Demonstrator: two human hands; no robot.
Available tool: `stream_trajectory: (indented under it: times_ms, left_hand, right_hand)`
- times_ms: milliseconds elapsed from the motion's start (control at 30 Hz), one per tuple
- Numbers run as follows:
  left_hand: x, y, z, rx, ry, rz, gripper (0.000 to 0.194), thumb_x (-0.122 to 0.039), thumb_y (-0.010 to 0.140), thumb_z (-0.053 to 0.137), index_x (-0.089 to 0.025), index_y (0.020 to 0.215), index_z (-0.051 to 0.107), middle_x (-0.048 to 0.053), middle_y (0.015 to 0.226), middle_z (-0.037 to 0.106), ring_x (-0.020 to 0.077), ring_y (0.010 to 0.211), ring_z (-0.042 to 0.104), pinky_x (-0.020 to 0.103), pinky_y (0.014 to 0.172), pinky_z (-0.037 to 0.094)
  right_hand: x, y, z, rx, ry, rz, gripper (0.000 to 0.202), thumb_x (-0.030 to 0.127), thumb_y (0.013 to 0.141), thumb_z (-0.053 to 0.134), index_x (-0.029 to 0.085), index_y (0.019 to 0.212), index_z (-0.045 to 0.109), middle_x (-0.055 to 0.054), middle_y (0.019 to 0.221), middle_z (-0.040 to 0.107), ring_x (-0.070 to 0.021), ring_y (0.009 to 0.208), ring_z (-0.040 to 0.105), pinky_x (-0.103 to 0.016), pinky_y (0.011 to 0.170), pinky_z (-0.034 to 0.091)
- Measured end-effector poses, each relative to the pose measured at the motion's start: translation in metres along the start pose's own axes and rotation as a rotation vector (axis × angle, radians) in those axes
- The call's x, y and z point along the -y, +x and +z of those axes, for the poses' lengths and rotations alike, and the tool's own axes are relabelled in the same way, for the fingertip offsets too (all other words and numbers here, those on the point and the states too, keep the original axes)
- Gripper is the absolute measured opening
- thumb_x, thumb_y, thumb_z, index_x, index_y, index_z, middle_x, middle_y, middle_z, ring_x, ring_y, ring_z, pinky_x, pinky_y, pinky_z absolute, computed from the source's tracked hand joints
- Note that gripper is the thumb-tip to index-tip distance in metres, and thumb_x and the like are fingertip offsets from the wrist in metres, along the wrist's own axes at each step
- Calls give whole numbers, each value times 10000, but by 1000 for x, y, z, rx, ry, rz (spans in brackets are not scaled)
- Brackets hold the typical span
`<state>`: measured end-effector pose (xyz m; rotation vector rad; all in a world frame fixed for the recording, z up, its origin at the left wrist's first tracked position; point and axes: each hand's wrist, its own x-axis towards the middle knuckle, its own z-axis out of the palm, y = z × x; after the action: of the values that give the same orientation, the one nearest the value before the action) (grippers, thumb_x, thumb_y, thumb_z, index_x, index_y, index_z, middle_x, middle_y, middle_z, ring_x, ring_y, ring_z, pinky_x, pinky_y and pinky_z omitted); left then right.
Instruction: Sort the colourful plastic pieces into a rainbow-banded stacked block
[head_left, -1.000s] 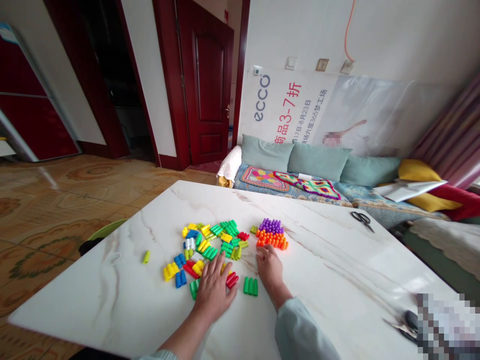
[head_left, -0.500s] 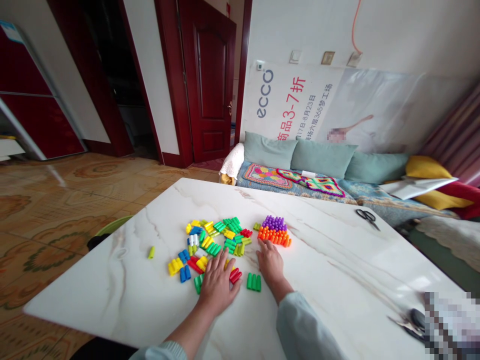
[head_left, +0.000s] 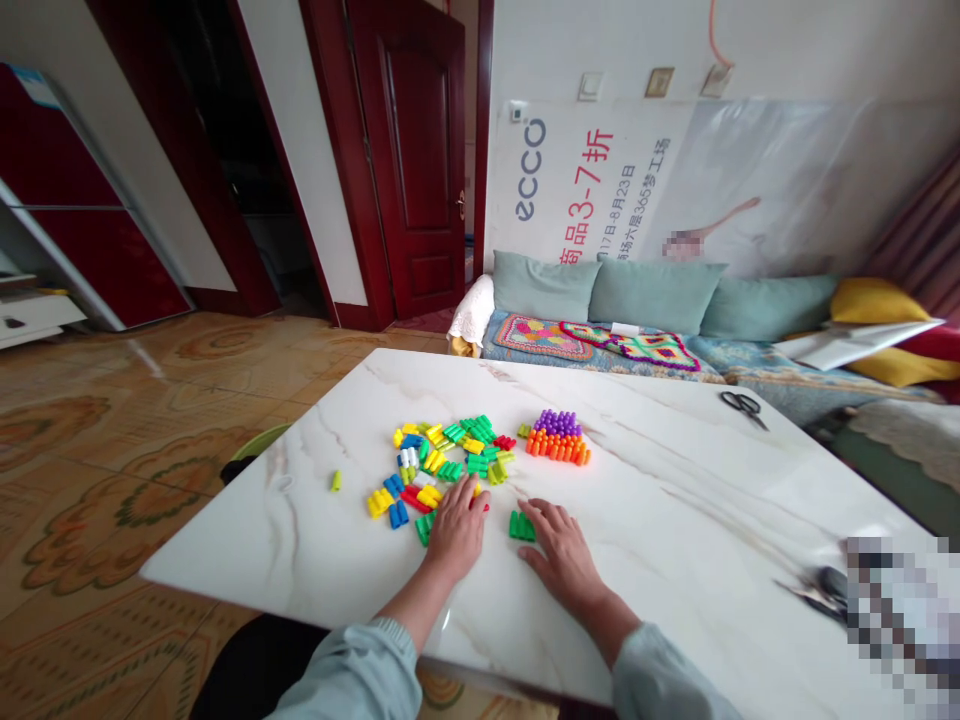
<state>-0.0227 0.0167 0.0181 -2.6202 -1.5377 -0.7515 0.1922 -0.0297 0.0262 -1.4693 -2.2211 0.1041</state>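
Stretching the right grip (head_left: 562, 553) loosely open, with thumb and fingers apart, over the right side of a green block (head_left: 519, 526) on a white, marble-patterned surface (head_left: 675, 560). Laying the left grip (head_left: 459, 530) across red and yellow pieces (head_left: 477, 491), covering the space beneath too fully to tell of any hold. Facing a loose scatter of multicoloured pieces (head_left: 450, 471) just beyond the left grip, with rows of orange pieces (head_left: 559, 447) and, behind them, purple pieces (head_left: 559, 424) farther off. Showing a lone lime-green piece (head_left: 336, 481) well apart at left and black scissors (head_left: 742, 405) near the far right corner.
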Motion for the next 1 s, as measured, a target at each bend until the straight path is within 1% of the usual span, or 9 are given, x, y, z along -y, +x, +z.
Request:
stream_trajectory:
  times_ms: [100,233,333,467,533,667,767,833,1000]
  left_hand:
    - [1,0,-1,31,-67,63,366,-125,926,371,-214,1176,623,84,1401,495,235,1339,396,424,1105,362]
    - [4,8,-3,147,-232,217,449,-14,848,379,-209,1166,629,63,1339,558,193,1336,407,376,1091,396]
    - [8,21,-8,233,-296,339,475,8,802,406,-214,1151,639,49,1317,582,179,1310,445,361,1085,404]
    - [11,35,-23,281,-321,451,445,-27,761,486,-245,1108,659,7,1217,648,165,1217,531,328,1076,400]
    - [15,40,-32,232,-292,384,388,-83,796,506,-255,1110,656,0,1156,671,161,1156,562,314,1058,406]
    - [34,50,-40,76,-149,60,338,-160,861,478,-222,1161,621,60,1166,629,200,1139,538,357,1031,406]
    - [47,60,-36,85,-83,-43,404,-289,824,588,-198,1218,581,101,1161,593,266,1145,510,425,1012,402]
    - [48,66,-30,118,-49,-88,486,-355,762,662,-210,1219,581,101,1131,586,290,1122,511,437,984,411]
    - [33,75,-12,160,-7,-202,447,-241,700,684,-220,1139,603,98,1075,583,300,1097,497,414,932,424]
  right_hand:
    - [8,-1,-1,48,-66,-19,479,294,901,533,312,1375,469,-87,1308,542,-263,1149,487,-407,906,436]
    - [6,2,2,36,-88,-47,455,263,908,510,296,1361,488,-88,1296,555,-256,1146,483,-402,917,425]
    - [4,2,3,30,-84,-52,428,254,915,490,277,1341,505,-87,1300,555,-255,1155,479,-399,921,425]
    - [5,2,2,36,-84,-52,413,235,907,492,258,1318,524,-85,1294,562,-256,1164,475,-396,919,430]
    - [7,3,1,35,-84,-48,417,226,905,491,259,1320,521,-83,1292,563,-257,1168,473,-400,918,430]
    - [9,3,1,17,-82,-37,421,218,902,487,269,1318,523,-84,1274,574,-255,1161,484,-402,910,432]
    - [10,4,1,1,-84,-33,428,217,896,490,282,1318,525,-83,1261,582,-256,1157,491,-398,901,434]
    - [11,4,0,2,-86,-27,445,212,892,492,295,1329,515,-81,1249,588,-256,1149,497,-395,893,437]
    - [10,3,2,21,-75,-21,448,206,890,486,277,1332,499,-94,1268,570,-271,1168,491,-408,905,446]
